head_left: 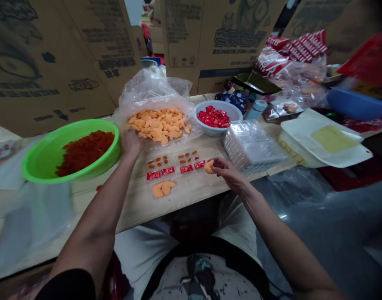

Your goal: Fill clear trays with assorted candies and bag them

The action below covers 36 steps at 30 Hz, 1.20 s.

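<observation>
My right hand point(224, 170) pinches an orange shaped piece point(209, 166) between thumb and fingers, above the table's front part. At the left edge of a clear plastic bag point(191, 106) heaped with orange pieces point(161, 123) is my left hand point(131, 141); its fingers are mostly hidden. Between the hands lie two clear compartment trays, the left tray point(175, 182) and the right tray point(192, 160). Both hold small brown pieces point(158, 161) and red packets point(168, 171). Several orange pieces point(163, 188) sit in the left one's front compartment.
A green basin point(31, 171) of dark red pieces stands left. Behind right is a pale blue bowl point(234, 109) of red packets point(213, 116). Stacked clear trays point(253, 141) and a white container with lid point(328, 141) sit right. Cardboard boxes point(94, 54) wall the back.
</observation>
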Tool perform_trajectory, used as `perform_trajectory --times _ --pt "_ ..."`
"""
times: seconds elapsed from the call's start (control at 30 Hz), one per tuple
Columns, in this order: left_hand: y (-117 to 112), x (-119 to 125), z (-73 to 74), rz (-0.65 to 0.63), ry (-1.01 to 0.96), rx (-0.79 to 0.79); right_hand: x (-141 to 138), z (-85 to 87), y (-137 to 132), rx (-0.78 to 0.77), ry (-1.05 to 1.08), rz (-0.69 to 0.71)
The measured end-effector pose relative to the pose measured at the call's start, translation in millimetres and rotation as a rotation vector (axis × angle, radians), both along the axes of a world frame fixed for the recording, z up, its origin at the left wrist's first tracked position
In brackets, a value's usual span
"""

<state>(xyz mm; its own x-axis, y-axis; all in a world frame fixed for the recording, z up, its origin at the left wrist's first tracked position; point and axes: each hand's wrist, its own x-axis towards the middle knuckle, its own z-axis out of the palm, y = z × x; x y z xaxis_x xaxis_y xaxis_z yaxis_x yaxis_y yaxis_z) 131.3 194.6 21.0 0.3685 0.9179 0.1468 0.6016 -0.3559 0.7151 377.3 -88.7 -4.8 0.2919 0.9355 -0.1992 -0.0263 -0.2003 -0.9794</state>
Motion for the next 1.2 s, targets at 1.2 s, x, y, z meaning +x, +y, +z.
perform_trajectory --times 1.2 --pt "-207.0 64.9 -23.9 -0.403 0.059 0.284 -27.8 68.8 -1.6 0.142 -1.030 -0.130"
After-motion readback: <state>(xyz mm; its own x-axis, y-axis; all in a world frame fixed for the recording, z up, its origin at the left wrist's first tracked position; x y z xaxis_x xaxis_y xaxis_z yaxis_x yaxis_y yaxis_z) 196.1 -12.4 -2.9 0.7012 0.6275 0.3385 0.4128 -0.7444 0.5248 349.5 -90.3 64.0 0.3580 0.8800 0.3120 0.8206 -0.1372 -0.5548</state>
